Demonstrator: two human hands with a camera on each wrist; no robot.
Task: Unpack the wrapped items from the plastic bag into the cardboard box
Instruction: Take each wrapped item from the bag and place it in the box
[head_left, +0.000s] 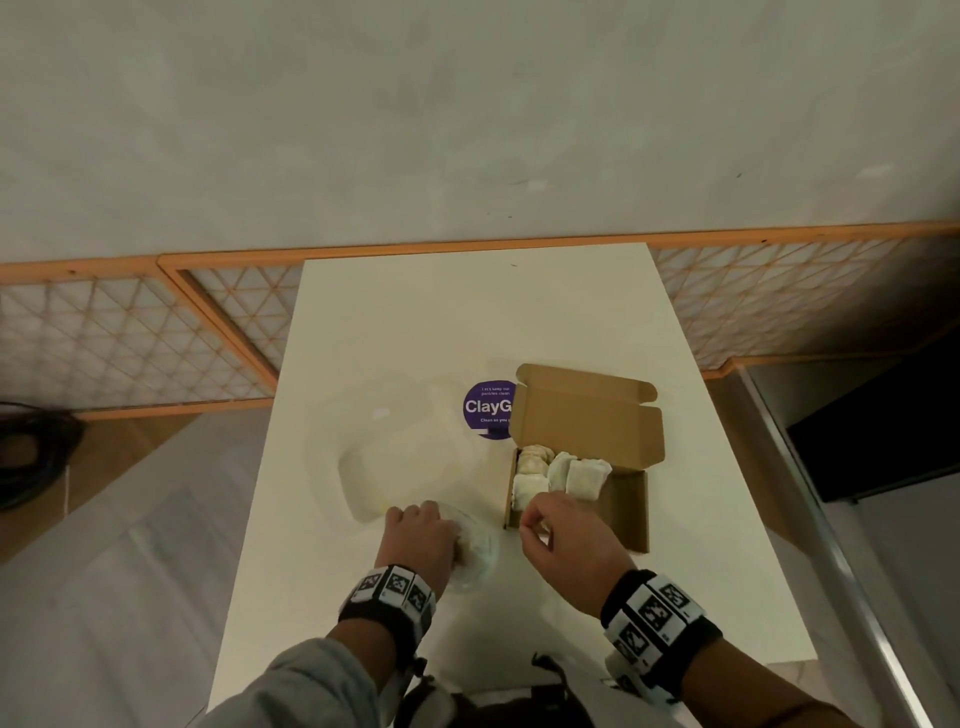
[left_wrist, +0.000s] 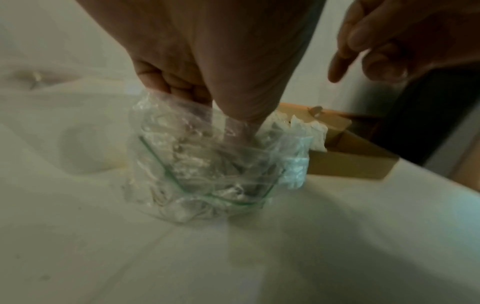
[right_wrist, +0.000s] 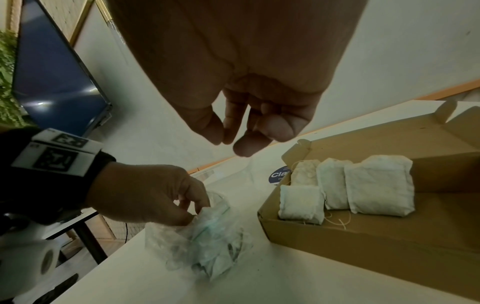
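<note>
White table carries everything. Crumpled near its front edge, the clear plastic bag lies directly under the left hand, whose curled fingers pinch its top. Just right of it stands the open cardboard box, with four white wrapped items packed at its far end. Above the box's near corner hangs the right hand, fingers loosely curled, gripping nothing. Behind the box a purple round sticker shows.
</note>
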